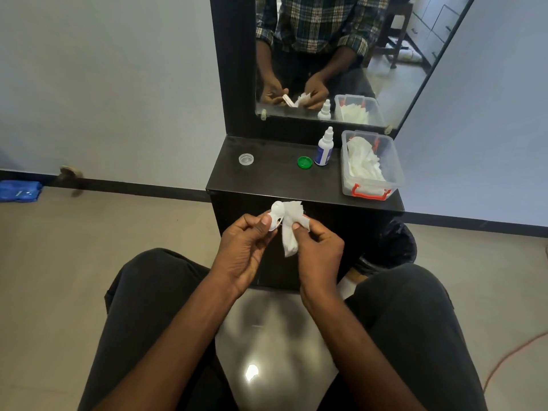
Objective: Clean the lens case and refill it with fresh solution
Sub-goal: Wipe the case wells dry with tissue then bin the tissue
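The white lens case is held in the left hand, pinched between thumb and fingers, in front of the near edge of the dark cabinet top. A white tissue is gripped by the right hand, the fingertips closed on its upper part while the lower end hangs free. The tissue is pressed against the case at its 3 o'clock side. Both hands are raised above the lap, just short of the cabinet front.

On the cabinet top, a clear cap is located at 10 o'clock from the hands, well apart from the other items. A green cap is located at 1 o'clock, just beside the solution bottle, which stands upright with its nozzle cap fitted. At 3 o'clock of the bottle, a clear plastic box with an orange-red latch is placed; loose white tissues are contained in it.

A mirror is mounted behind the cabinet top at 12 o'clock, and the hands, bottle and box are reflected in it. A black bin is seen on the floor at 3 o'clock of the cabinet. A blue cloth lies on the floor at far 9 o'clock.
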